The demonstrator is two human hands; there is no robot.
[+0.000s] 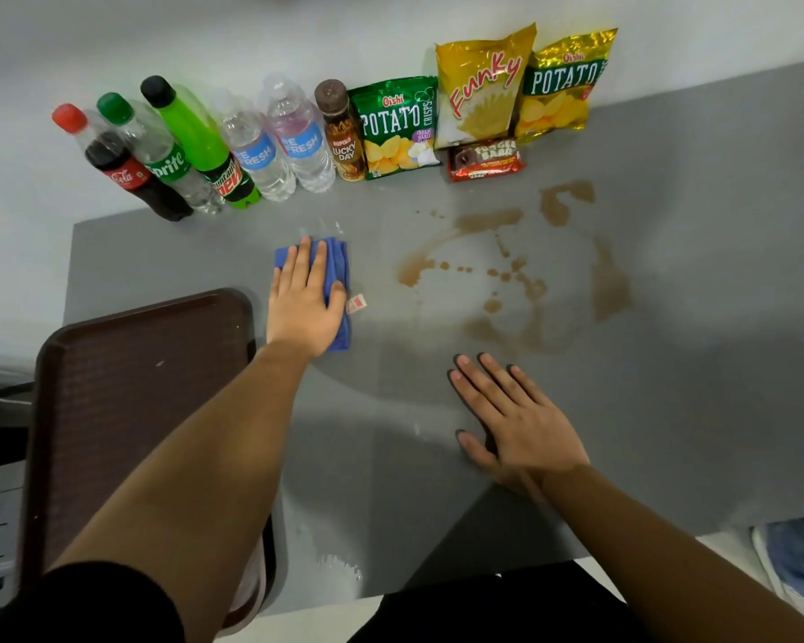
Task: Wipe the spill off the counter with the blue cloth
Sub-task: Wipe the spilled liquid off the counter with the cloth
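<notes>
A folded blue cloth with a small white tag lies on the grey counter. My left hand rests flat on top of it, fingers spread and pointing away from me. To the right of the cloth, a brown spill spreads over the counter in streaks, drops and patches. My right hand lies flat on the counter, palm down, just below the spill and touching nothing else.
Along the back wall stand several drink bottles, a brown coffee bottle, three chip bags and a snack bar pack. A dark brown tray sits at the near left. Water streaks mark the counter's near edge.
</notes>
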